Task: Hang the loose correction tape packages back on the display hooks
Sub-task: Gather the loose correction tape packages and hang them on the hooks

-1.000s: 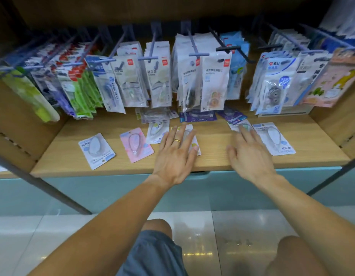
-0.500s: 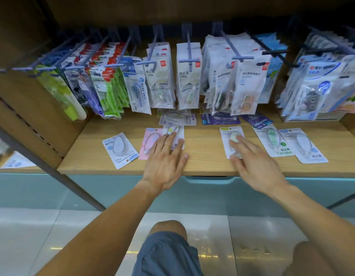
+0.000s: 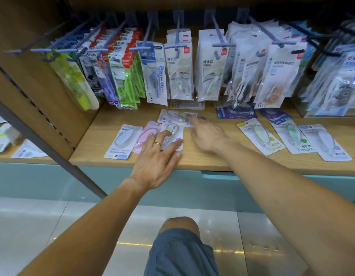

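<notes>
With the left hand (image 3: 156,158) laid flat, the rear package (image 3: 177,117) should be pinched by the outstretched right hand (image 3: 207,135).

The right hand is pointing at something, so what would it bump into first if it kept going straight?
The right hand points up and left along the shelf. Its blurred fingertips already reach the flat Campus package lying there, so that comes first. Beyond it hang the packages on hooks.

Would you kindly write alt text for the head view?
A person's left hand rests flat on loose correction tape packages on a wooden shelf, while the right hand reaches toward another package behind; more packages hang from display hooks above.
</notes>
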Action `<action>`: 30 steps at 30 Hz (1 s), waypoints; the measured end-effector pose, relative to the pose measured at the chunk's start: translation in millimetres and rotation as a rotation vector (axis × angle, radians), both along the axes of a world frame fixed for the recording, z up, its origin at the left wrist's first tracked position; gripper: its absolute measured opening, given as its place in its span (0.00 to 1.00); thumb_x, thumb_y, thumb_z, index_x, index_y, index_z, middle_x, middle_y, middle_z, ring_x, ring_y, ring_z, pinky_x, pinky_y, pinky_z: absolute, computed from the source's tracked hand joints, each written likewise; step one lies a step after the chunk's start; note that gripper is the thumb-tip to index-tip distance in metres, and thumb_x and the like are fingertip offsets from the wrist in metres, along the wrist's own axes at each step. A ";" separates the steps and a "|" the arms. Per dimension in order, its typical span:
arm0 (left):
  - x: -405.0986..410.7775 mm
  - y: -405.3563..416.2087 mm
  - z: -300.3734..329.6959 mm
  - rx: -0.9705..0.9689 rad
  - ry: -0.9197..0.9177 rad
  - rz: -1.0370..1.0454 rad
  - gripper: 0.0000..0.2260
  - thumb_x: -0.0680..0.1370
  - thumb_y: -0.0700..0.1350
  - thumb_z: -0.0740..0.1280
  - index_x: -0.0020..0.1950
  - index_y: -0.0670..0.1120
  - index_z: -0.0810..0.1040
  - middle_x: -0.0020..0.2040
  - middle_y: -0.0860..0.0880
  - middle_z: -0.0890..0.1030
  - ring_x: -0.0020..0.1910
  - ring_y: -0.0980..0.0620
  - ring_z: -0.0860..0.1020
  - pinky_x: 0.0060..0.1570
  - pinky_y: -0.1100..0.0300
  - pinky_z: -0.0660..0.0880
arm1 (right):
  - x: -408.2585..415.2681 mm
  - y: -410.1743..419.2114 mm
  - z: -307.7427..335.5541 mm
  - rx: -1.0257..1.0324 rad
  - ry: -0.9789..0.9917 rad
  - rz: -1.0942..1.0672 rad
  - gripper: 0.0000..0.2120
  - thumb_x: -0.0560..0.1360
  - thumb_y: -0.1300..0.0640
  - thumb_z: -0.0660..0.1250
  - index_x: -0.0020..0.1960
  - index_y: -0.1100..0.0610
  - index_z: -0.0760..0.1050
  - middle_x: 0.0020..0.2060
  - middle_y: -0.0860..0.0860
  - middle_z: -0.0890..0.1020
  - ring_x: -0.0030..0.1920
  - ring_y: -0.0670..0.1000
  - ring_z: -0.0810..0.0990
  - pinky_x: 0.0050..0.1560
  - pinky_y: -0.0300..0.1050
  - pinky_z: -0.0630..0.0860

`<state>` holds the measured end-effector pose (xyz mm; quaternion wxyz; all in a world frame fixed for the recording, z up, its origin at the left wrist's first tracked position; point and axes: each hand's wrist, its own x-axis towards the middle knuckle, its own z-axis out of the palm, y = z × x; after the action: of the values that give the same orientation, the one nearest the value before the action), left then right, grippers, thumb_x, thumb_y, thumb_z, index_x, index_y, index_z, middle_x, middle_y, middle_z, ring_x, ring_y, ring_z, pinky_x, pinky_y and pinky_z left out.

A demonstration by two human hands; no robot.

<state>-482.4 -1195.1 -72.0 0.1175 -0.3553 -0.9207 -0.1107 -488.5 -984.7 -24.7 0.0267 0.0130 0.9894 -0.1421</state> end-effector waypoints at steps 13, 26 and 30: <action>-23.4 -35.7 -5.8 0.069 0.004 0.248 0.21 0.85 0.58 0.54 0.69 0.49 0.77 0.73 0.40 0.70 0.69 0.34 0.68 0.73 0.38 0.63 | -1.2 -1.5 1.4 0.064 0.101 -0.130 0.21 0.84 0.48 0.57 0.71 0.61 0.70 0.67 0.61 0.74 0.65 0.64 0.74 0.62 0.53 0.72; -23.8 -34.3 -14.7 0.090 0.141 0.257 0.22 0.85 0.57 0.56 0.70 0.45 0.78 0.73 0.37 0.73 0.72 0.33 0.68 0.75 0.37 0.63 | -28.6 7.6 -6.9 -0.065 -0.059 -0.086 0.27 0.82 0.34 0.55 0.79 0.40 0.64 0.84 0.48 0.50 0.82 0.56 0.56 0.79 0.52 0.57; -13.8 -26.8 -13.4 0.125 0.185 0.143 0.23 0.86 0.55 0.57 0.78 0.45 0.72 0.81 0.37 0.65 0.80 0.33 0.62 0.78 0.36 0.59 | 23.3 16.2 -20.3 -0.104 0.032 0.069 0.20 0.85 0.43 0.57 0.76 0.43 0.69 0.83 0.48 0.54 0.82 0.51 0.54 0.80 0.46 0.53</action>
<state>-496.2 -1221.9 -85.4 0.2314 -0.2893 -0.9203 -0.1259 -465.2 -968.4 -44.9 0.0166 -0.0247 0.9809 -0.1924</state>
